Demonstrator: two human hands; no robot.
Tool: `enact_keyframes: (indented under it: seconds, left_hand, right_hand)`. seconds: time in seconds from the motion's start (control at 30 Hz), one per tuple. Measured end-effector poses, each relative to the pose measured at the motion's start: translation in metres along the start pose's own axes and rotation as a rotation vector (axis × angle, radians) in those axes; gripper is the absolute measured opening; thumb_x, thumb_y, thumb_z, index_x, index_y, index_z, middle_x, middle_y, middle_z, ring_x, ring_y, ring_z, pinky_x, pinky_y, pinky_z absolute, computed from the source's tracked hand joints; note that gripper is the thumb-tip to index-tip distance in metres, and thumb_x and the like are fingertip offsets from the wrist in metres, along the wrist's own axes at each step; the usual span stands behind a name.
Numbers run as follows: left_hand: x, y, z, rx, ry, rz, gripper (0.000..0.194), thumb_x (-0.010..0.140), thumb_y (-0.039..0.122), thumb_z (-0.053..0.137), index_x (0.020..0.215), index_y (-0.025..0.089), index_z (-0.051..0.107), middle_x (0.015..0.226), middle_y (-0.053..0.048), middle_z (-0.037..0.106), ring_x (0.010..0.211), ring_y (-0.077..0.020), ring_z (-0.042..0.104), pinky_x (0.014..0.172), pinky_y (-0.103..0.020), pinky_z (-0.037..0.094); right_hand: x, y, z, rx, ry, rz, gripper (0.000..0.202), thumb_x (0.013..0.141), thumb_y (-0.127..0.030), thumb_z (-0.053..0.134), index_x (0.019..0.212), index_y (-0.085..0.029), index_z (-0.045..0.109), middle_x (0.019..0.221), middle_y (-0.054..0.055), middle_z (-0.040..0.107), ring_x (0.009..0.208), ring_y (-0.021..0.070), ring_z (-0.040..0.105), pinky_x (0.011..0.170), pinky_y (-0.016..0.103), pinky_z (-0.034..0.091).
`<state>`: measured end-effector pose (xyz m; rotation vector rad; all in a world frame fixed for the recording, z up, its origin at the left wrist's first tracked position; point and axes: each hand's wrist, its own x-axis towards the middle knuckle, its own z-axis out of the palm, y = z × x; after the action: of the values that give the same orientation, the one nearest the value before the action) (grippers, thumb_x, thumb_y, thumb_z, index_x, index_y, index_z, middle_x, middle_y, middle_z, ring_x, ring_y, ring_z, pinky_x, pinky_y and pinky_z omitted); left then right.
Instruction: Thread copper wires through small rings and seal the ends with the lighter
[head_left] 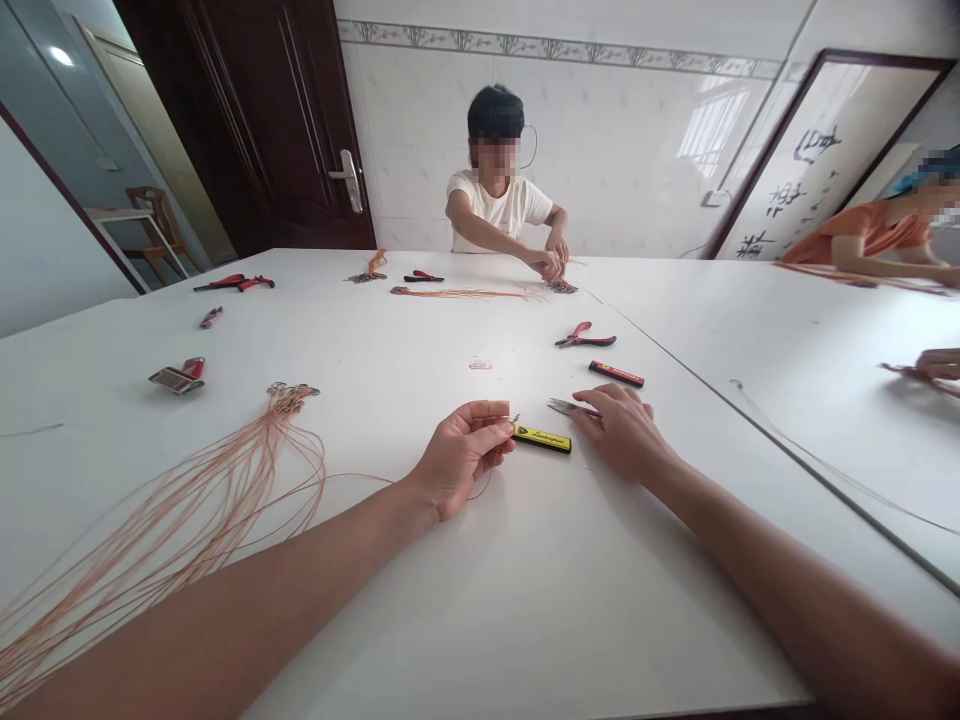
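Note:
My left hand (466,452) is closed in a pinch in front of me. Between its fingertips is the end of a thin brown cord (358,476), with a small bit of metal showing at the tip. A yellow lighter (546,438) lies right at those fingertips; whether they touch it I cannot tell. To the right, my right hand (624,424) rests low on the table with its fingers over small pointed thread snips (564,406), whose handles are mostly hidden. On the left, a bundle of orange-brown cords (251,455) with metal clasps (296,393) spreads past my left forearm.
Beyond my hands lie a red lighter (616,374) and red-handled pliers (585,338). More pliers (236,283) and a small box (178,380) are at left. Across the table a person (499,205) handles cords; another person (874,235) sits at right. A seam (739,385) crosses the table.

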<state>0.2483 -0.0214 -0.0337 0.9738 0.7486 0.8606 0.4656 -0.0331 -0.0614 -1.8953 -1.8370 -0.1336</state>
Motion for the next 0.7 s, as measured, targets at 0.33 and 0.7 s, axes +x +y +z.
enact_keyframes:
  seconds: [0.33,0.7]
  left_hand:
    - [0.0,0.0,0.002,0.017,-0.013,0.027,0.023,0.062,0.021,0.068,0.082,0.019,0.059,0.071,0.002,0.053,0.063,-0.0076,0.051,0.063,-0.024,0.037]
    - [0.0,-0.001,0.002,-0.026,-0.001,0.044,0.024,0.059,0.023,0.07,0.08,0.02,0.06,0.072,0.002,0.054,0.061,-0.0071,0.051,0.061,-0.023,0.036]
  right_hand:
    - [-0.01,-0.04,0.002,0.056,-0.116,-0.492,0.023,0.083,-0.02,0.039,0.099,-0.016,0.054,0.08,0.006,0.058,0.078,0.0185,0.05,0.069,0.032,0.039]
    - [-0.018,-0.052,-0.019,0.678,-0.271,0.062,0.029,0.084,-0.04,0.031,0.072,-0.018,0.047,0.054,-0.003,0.041,0.05,0.0098,0.038,0.048,0.022,0.029]
